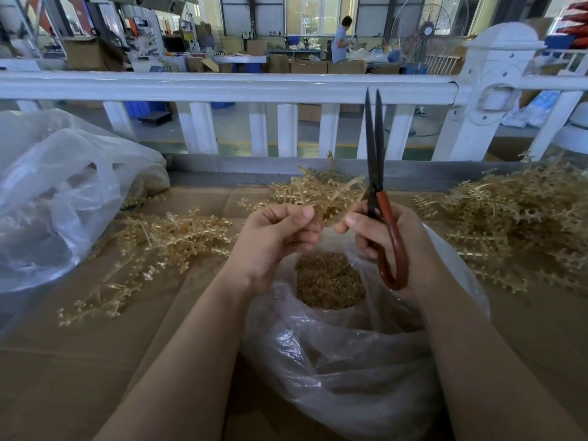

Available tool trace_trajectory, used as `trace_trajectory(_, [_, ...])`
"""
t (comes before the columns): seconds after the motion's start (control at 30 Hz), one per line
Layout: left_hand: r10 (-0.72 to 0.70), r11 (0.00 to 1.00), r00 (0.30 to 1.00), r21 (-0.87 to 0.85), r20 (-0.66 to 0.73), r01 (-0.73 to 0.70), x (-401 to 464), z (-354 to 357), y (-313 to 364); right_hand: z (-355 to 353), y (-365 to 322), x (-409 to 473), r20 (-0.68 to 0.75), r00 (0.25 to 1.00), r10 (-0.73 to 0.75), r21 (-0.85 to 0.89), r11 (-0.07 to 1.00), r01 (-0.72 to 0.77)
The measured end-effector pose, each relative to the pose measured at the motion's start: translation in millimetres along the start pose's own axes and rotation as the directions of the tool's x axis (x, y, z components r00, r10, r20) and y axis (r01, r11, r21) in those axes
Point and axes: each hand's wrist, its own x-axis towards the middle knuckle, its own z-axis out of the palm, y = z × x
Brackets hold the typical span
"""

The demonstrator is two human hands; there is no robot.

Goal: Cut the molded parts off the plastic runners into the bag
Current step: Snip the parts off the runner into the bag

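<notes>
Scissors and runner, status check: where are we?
Right hand grips scissors, blades up, nearly closed, off the work. Left hand pinches runner cluster above open bag, parts inside. Nothing in the way.

Clear plastic bag of small tan cut parts. Above it: left hand pinched tan runner cluster; right hand gripped red-handled black scissors, blades up.

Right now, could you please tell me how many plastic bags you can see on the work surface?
2. One open bag stands below the hands, holding cut parts; a second, larger bag lies at the far left. Others may be out of view.
</notes>
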Motion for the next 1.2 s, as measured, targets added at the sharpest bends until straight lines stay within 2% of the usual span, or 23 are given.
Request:
trace_trajectory(0.13, [-0.002,0.995,1.000,-0.104,-0.020,0.000,0.9,-2.6,0.2,-1.3,-0.5,0.1,0.006,1.000,0.005,-0.033,0.999,-0.004])
trace_trajectory(0.4, [-0.018,0.985,1.000,-0.174,0.006,0.019,1.4,-2.6,-1.6,2.7,-1.3,-0.6,0.087,0.996,-0.009,-0.107,0.994,0.019])
trace_trajectory(0.53, [-0.009,0.995,1.000,-0.101,0.017,0.010,1.4,0.4,-3.1,7.8,0.7,-1.0,0.073,0.997,-0.016,-0.155,0.988,0.027])
trace_trajectory(0.67, [-0.023,1.000,0.996,-0.013,0.092,0.024,-0.9,0.7,-2.9,6.2,4.8,0.7,0.038,0.999,-0.024,-0.208,0.978,0.031])
trace_trajectory(0.8, [-0.144,0.987,0.980,-0.048,0.136,0.152,-1.1,-11.1,5.7,4.2,3.9,3.5,-0.001,1.000,0.023,-0.187,0.982,-0.023])
trace_trajectory(0.9, [-0.153,0.988,0.978,0.057,0.141,0.146,-0.8,-17.0,6.5,1.7,3.9,5.7,-0.030,0.996,0.088,-0.123,0.988,-0.091])
trace_trajectory(1.0, [-0.162,0.986,0.970,0.076,0.181,0.151,-1.0,-22.1,8.1,-2.6,4.7,6.9,-0.062,0.994,0.095,-0.073,0.992,-0.100])
trace_trajectory(1.07, [-0.211,0.977,0.950,0.089,0.231,0.195,-1.7,-23.2,8.2,-2.0,2.6,7.3,-0.037,0.994,0.107,0.011,0.994,-0.107])
trace_trajectory(1.2, [-0.262,0.965,0.922,0.109,0.286,0.240,-1.8,-19.5,5.6,1.5,1.9,9.2,-0.010,0.986,0.165,0.056,0.985,-0.165])
